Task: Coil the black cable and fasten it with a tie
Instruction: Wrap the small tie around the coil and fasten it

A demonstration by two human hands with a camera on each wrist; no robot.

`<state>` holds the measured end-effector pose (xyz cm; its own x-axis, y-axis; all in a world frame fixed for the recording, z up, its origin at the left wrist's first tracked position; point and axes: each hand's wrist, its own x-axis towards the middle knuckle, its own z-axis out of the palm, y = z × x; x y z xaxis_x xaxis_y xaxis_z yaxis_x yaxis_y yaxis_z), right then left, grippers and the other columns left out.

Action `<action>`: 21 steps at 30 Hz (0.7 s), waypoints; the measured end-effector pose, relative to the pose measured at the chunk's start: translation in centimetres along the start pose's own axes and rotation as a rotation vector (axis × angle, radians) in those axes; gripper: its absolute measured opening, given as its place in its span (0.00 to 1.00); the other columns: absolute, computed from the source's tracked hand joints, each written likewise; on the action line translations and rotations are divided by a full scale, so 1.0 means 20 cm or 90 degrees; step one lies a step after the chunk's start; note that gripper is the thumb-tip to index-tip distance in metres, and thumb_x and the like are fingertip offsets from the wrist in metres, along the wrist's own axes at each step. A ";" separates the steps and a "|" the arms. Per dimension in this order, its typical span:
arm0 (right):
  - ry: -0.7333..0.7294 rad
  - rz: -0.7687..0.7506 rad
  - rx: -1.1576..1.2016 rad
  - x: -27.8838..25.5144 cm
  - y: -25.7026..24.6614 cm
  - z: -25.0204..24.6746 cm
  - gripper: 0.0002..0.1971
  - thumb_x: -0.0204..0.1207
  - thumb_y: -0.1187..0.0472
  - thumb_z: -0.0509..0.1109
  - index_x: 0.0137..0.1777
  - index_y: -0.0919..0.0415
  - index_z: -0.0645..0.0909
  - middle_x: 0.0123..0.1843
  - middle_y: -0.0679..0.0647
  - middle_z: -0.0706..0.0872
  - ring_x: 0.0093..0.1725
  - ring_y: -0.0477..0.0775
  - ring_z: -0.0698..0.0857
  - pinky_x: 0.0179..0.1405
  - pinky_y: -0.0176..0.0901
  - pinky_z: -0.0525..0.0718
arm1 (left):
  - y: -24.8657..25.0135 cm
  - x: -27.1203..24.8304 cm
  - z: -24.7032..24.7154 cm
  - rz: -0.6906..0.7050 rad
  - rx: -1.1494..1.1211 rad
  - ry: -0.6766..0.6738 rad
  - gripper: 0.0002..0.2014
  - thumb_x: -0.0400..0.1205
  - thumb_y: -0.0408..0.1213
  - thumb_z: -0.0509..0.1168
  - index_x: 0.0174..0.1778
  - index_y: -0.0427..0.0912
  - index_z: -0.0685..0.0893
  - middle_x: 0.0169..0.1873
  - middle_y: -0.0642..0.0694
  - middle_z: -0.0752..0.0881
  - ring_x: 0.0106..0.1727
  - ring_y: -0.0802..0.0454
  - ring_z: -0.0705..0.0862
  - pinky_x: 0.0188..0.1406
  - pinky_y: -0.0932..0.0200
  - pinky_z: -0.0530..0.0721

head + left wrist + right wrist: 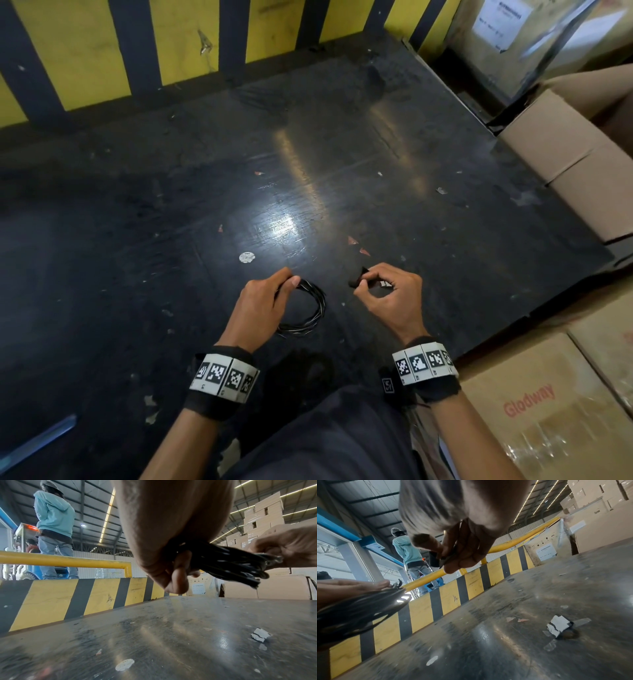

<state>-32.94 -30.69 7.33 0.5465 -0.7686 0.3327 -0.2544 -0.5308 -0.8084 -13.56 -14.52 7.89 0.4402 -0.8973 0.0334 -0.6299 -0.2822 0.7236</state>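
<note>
A thin black cable (310, 308), wound into a round coil of many glossy strands, is being gripped by the left hand (262, 306), with the fingers (179, 573) curled round one side of the bundle and the thumb pressed on top; the rest of the loop is being held out to the right of that hand, just above the dark, scuffed tabletop (308, 154). A short black tie (358, 277), flat and strap-like, is being pinched between the thumb and bent fingers of the right hand (390, 298), whose other fingers are being kept loosely curled. The two hands are being held near each other but apart. A torn piece of white tape (559, 626) is lying on the tabletop below and beyond the right hand, and a round pale sticker (247, 257) beyond the left hand
</note>
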 end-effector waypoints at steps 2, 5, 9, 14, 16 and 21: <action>0.003 -0.001 0.003 0.00 -0.01 0.00 0.05 0.61 0.71 0.81 0.32 0.63 0.89 0.32 0.51 0.91 0.31 0.49 0.89 0.38 0.28 0.83 | 0.01 0.00 -0.01 0.002 0.004 0.000 0.16 0.92 0.50 0.56 0.37 0.54 0.71 0.21 0.52 0.69 0.22 0.56 0.66 0.25 0.60 0.70; 0.001 0.008 0.030 0.01 -0.03 0.00 0.08 0.60 0.73 0.84 0.30 0.64 0.88 0.31 0.54 0.91 0.31 0.50 0.89 0.37 0.30 0.83 | 0.02 -0.01 -0.01 0.007 0.005 0.003 0.15 0.92 0.50 0.57 0.37 0.57 0.69 0.21 0.52 0.69 0.22 0.56 0.66 0.25 0.61 0.70; 0.025 0.017 0.066 0.00 -0.04 -0.01 0.10 0.62 0.73 0.85 0.27 0.67 0.86 0.30 0.56 0.90 0.30 0.53 0.89 0.34 0.36 0.84 | 0.03 -0.01 -0.02 0.003 0.009 0.005 0.17 0.91 0.53 0.55 0.37 0.52 0.72 0.22 0.45 0.71 0.23 0.56 0.66 0.26 0.60 0.70; 0.044 0.015 0.071 0.00 -0.06 -0.01 0.21 0.63 0.58 0.90 0.21 0.65 0.82 0.24 0.53 0.86 0.23 0.53 0.83 0.27 0.38 0.80 | 0.06 -0.01 -0.03 0.000 0.004 0.003 0.17 0.90 0.55 0.54 0.38 0.52 0.72 0.22 0.49 0.70 0.23 0.56 0.66 0.25 0.60 0.70; 0.032 0.011 0.066 0.00 -0.08 -0.01 0.22 0.62 0.54 0.90 0.21 0.64 0.82 0.24 0.52 0.85 0.23 0.51 0.82 0.26 0.41 0.80 | 0.07 -0.01 -0.03 0.007 0.000 0.004 0.16 0.91 0.54 0.54 0.38 0.54 0.72 0.22 0.49 0.71 0.23 0.57 0.66 0.25 0.59 0.70; 0.008 -0.030 0.007 0.04 -0.11 0.00 0.15 0.67 0.57 0.88 0.28 0.63 0.88 0.31 0.52 0.90 0.30 0.50 0.88 0.41 0.44 0.89 | 0.11 -0.01 -0.04 0.016 -0.008 0.006 0.15 0.91 0.51 0.56 0.38 0.56 0.71 0.21 0.52 0.69 0.22 0.56 0.67 0.25 0.63 0.68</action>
<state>-31.86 -30.07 9.40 0.5480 -0.7472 0.3760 -0.2203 -0.5626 -0.7969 -14.51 -14.77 10.13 0.4304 -0.9008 0.0572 -0.6327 -0.2559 0.7309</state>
